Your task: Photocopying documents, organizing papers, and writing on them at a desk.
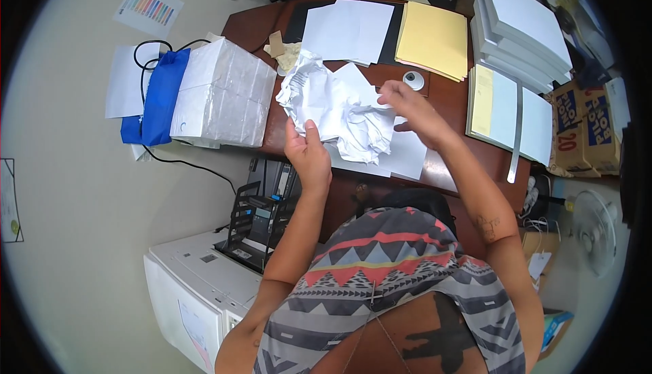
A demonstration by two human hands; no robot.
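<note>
Crumpled white paper (331,102) spreads over the middle of the desk, heaped in creased folds and partly covering flat white sheets (407,156). My left hand (307,153) grips its lower left part, thumb upward and fingers partly hidden behind it. At the right, my right hand (411,112) is raised with fingers loosely bent and apart, the fingertips at or just above the paper's upper right edge; whether they touch it is unclear. A small round white device (413,80) lies just beyond that hand. A torn beige scrap (278,51) sits behind the crumpled paper.
A wrapped white block (224,95) and blue bag (159,99) stand left. White sheets (346,27), yellow sheets (431,38), tall paper stacks (516,21) and a metal ruler (515,129) surround the desk's work area. A printer (183,279), cardboard box (577,129) and fan (594,231) flank the desk (241,27).
</note>
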